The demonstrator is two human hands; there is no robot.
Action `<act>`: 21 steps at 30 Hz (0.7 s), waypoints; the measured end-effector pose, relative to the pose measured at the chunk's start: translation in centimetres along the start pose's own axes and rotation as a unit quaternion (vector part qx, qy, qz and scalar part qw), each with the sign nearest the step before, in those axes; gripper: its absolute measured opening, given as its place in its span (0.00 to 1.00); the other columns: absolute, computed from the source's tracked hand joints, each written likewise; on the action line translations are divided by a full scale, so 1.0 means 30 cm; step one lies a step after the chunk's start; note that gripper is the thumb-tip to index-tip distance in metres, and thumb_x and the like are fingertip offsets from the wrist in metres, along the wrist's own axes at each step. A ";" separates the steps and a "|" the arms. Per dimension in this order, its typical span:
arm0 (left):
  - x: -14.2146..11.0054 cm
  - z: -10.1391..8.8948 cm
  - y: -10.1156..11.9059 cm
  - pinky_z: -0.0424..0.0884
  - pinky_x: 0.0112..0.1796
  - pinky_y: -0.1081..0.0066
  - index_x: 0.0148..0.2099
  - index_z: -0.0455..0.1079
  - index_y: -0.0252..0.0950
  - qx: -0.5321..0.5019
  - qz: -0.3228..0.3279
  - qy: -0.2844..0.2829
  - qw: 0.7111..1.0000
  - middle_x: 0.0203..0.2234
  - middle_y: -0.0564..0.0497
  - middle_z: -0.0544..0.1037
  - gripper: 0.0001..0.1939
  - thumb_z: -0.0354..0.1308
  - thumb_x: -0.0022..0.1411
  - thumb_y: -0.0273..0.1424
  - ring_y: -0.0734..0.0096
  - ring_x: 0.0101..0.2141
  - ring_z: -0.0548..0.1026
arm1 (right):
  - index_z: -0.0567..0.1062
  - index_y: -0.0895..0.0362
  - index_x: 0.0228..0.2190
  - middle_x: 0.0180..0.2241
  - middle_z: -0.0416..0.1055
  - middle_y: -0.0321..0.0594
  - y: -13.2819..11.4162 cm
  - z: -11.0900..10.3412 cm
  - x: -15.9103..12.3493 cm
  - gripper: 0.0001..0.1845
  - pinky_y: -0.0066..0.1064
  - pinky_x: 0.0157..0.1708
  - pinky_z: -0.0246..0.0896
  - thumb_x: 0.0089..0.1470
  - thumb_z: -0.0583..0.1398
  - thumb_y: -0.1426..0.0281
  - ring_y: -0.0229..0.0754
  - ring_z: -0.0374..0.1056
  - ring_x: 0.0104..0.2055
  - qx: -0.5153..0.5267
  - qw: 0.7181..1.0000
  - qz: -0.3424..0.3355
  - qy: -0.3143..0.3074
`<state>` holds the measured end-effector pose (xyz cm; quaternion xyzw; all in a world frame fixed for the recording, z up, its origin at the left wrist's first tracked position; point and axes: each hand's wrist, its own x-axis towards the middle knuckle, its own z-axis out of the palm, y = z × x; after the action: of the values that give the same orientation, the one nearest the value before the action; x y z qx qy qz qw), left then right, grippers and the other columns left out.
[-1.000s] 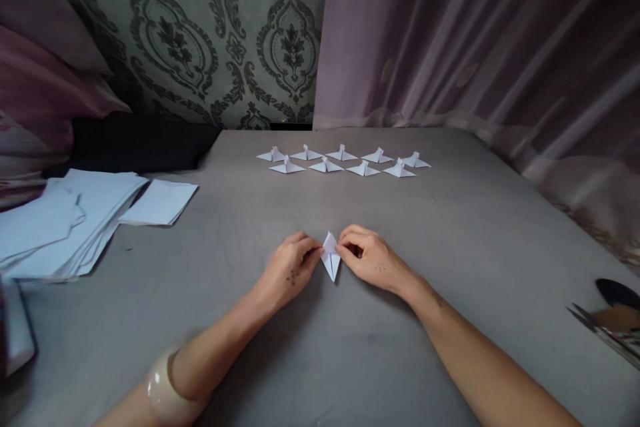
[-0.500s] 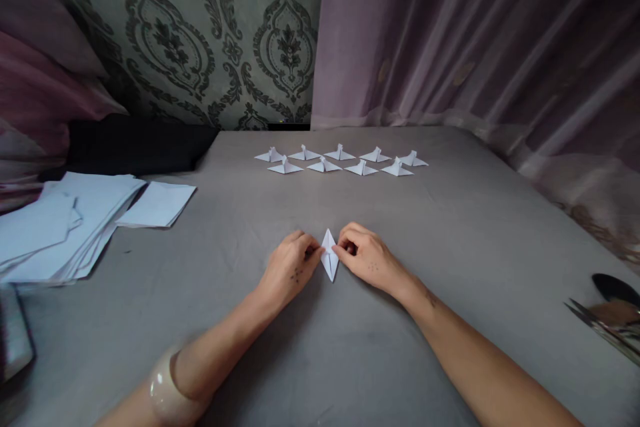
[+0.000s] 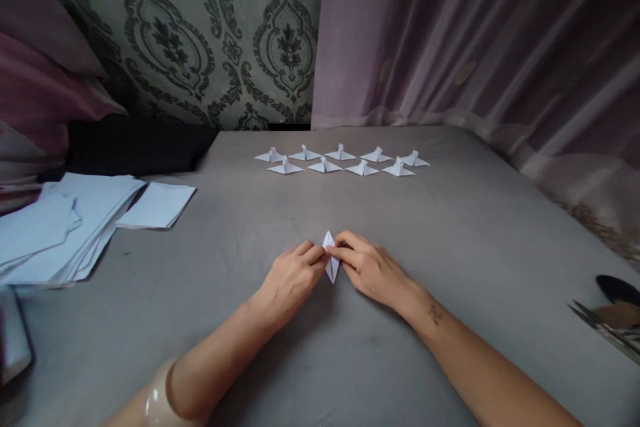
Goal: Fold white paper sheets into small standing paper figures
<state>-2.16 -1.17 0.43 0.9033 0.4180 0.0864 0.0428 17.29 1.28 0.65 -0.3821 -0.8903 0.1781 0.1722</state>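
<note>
A small diamond of folded white paper [image 3: 332, 271] lies on the table in front of me, its long points facing away and toward me. On its left edge my left hand [image 3: 296, 273] is closed, fingertips pinching the paper. My right hand [image 3: 371, 265] is at the opposite edge, closed on it, with the index finger pressed across its middle. Fingertips of both hands meet near the centre and cover part of the folds. Farther back stand several folded white paper birds [image 3: 324, 165] in two rows.
Stacked white sheets [image 3: 107, 213] and a smaller pile of paper [image 3: 159, 205] lie at the left, near a black cloth [image 3: 135, 145]. Scissors [image 3: 603, 327] rest at the right edge. A patterned wall [image 3: 230, 33] and purple curtain [image 3: 400, 33] stand behind the grey table [image 3: 320, 360].
The right index finger has stretched over the paper's middle, and the right hand has turned flatter. My left hand has rolled over slightly, its fingers now nearer the centre. The paper has barely moved.
</note>
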 end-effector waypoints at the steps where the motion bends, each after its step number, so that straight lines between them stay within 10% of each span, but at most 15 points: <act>1: -0.005 -0.001 -0.002 0.70 0.32 0.67 0.46 0.69 0.32 -0.002 -0.001 0.002 1.000 0.35 0.47 0.74 0.12 0.47 0.64 0.23 0.63 0.35 0.69 | 0.71 0.49 0.49 0.41 0.69 0.41 -0.002 -0.002 -0.005 0.22 0.33 0.40 0.63 0.57 0.50 0.79 0.42 0.66 0.42 -0.028 1.000 -0.006 -0.004; 15: 0.018 0.004 -0.017 0.65 0.35 0.70 0.32 0.71 0.37 -0.220 -0.176 0.071 0.957 0.34 0.48 0.73 0.09 0.52 0.62 0.32 0.67 0.35 0.70 | 0.76 0.53 0.38 0.42 0.71 0.38 -0.011 -0.002 -0.044 0.14 0.29 0.34 0.60 0.54 0.54 0.77 0.38 0.68 0.35 -0.037 0.995 0.076 0.054; 21: 0.048 0.028 -0.039 0.64 0.35 0.69 0.42 0.70 0.37 -0.295 -0.236 0.069 0.923 0.39 0.48 0.69 0.12 0.59 0.55 0.36 0.68 0.34 0.68 | 0.74 0.53 0.30 0.35 0.71 0.35 0.000 0.025 -0.006 0.04 0.27 0.33 0.59 0.53 0.59 0.69 0.34 0.67 0.31 0.053 0.985 0.123 0.110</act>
<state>-1.96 0.66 -0.41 0.7168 0.5767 0.2555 0.2971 17.06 1.01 -0.04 -0.4961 -0.8016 0.2015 0.2658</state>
